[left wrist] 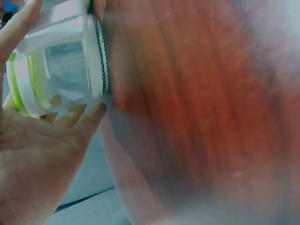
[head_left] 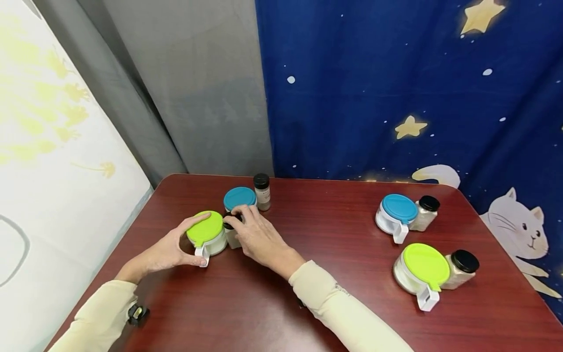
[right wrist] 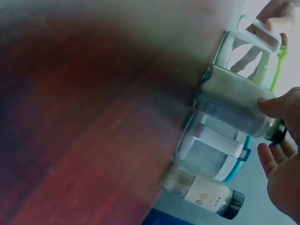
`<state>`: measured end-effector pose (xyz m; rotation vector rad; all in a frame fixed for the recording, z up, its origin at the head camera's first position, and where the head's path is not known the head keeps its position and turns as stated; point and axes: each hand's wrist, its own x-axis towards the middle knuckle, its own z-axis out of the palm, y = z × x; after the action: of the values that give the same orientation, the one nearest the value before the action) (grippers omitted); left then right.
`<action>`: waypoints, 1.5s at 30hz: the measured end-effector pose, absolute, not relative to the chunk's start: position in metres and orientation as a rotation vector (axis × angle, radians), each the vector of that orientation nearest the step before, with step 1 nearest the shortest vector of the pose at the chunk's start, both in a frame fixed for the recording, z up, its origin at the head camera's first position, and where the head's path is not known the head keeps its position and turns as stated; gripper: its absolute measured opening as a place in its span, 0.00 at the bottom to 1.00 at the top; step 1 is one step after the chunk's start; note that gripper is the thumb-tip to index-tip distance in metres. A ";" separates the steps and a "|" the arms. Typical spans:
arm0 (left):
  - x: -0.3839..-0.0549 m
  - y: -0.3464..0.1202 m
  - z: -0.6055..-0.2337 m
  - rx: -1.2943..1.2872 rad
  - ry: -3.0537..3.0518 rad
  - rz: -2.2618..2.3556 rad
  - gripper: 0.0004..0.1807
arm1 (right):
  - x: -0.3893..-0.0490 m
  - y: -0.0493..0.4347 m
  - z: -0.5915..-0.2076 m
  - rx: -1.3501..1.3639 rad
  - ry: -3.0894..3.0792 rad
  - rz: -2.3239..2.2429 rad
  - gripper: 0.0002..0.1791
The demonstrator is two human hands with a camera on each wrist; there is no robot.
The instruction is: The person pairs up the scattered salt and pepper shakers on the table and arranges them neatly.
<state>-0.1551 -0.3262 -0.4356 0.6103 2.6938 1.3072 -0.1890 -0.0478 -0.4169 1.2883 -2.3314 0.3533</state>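
Left of the green-lidded jar (head_left: 208,231), the bench (head_left: 325,230) edge is near; rightward it stretches wide. The left hand (head_left: 169,248) grips this white-handled jar, the right hand (head_left: 261,239) the square-sided, black-capped bottle (right wrist: 232,101) beside it.

A dark reddish-brown table (head_left: 325,230) with rounded far corners and visible wood grain fills the lower part of the head view, a soft sheen of light lying on its near surface. Behind it hangs a plain grey curtain (head_left: 189,73), which meets a deep blue curtain (head_left: 343,112) printed with white dots, a large yellow star (head_left: 481,15), a smaller star (head_left: 410,127) and, by the table's right edge, a whitish cat (head_left: 516,227). On the left, a bright white panel (head_left: 53,181) bears pale yellow plant-like shapes and a grey curved line.
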 end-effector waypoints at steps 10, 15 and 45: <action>-0.148 -0.313 -0.449 0.509 2.525 1.576 0.72 | -0.189 -0.039 -0.415 1.314 -2.409 0.552 0.32; -0.147 -0.315 -0.454 0.553 2.548 1.619 0.65 | -0.189 -0.038 -0.414 1.241 -2.492 0.750 0.33; -0.119 -0.230 -0.432 0.404 2.698 1.586 0.60 | -0.155 0.033 -0.395 1.029 -2.524 1.166 0.29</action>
<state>-0.1190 -0.2301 -0.4318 0.4041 2.6980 1.5859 -0.1549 0.0327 -0.3947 1.0293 -2.5237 1.1660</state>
